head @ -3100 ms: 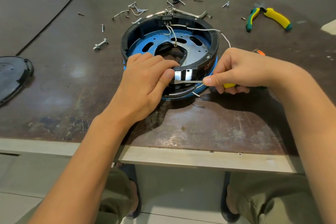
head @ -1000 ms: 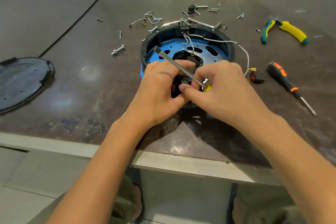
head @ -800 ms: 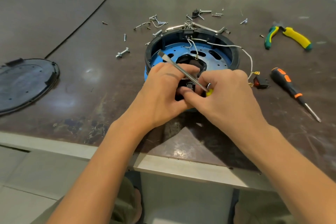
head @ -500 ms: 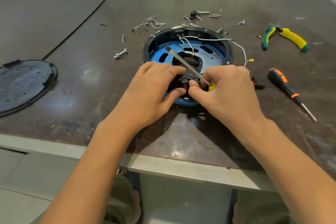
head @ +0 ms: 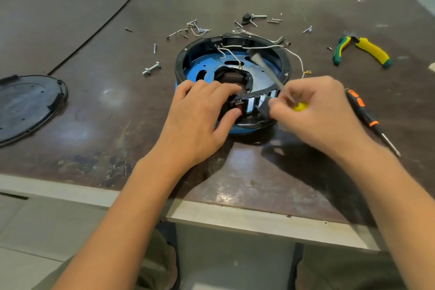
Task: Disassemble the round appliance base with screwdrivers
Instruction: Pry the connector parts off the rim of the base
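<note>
- The table (head: pixel 113 129) carries everything; its near edge runs at 6 o'clock of the scene.
- The left hand (head: pixel 200 120) grips the near rim of the round appliance base (head: pixel 204 63): the fingers are curled over the rim and the thumb presses the outer wall beside a small black and red switch (head: pixel 239 105).
- The right hand (head: pixel 317 110) is closed around a yellow-handled screwdriver (head: pixel 270 74). The blurred shaft points toward 11 o'clock over the base.
- The base stands at the table's centre, open side up, with a blue plate inside.
- An orange-and-black screwdriver (head: pixel 362 110) lies at 3 o'clock of the base.
- A black round cover (head: pixel 28 103) lies at 9 o'clock, well apart.
- Green-yellow pliers (head: pixel 362 50) lie at 2 o'clock.
- Loose screws (head: pixel 195 29) are scattered at 12 o'clock.
</note>
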